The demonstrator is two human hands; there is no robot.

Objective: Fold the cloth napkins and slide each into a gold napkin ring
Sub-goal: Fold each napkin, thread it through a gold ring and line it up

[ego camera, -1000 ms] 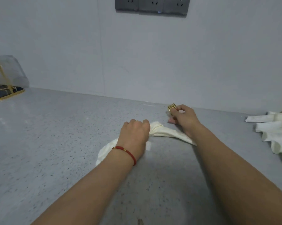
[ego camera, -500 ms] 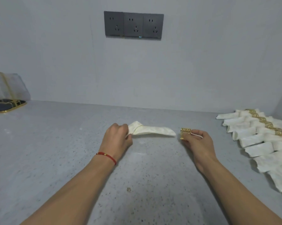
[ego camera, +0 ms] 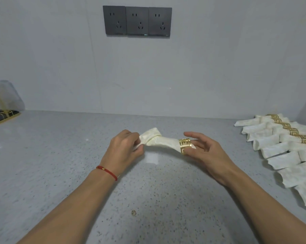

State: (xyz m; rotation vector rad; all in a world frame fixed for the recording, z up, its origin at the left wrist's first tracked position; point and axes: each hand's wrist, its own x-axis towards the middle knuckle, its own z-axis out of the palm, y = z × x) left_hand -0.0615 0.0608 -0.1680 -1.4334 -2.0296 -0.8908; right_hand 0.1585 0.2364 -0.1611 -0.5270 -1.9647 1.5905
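Left hand (ego camera: 124,149) grips the bunched end of a soft cream napkin (ego camera: 160,140), rolled, long axis left-right above the speckled grey surface (ego camera: 60,164). Right hand (ego camera: 204,152) pinches the fretwork gold ring (ego camera: 184,146) around its right tip.

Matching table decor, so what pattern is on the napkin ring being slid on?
Gold napkin ring with a cut-out Greek-key pattern, clearest in the head view.

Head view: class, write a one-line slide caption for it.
Left hand grips the folded napkin while right hand holds a gold ring on its tip.
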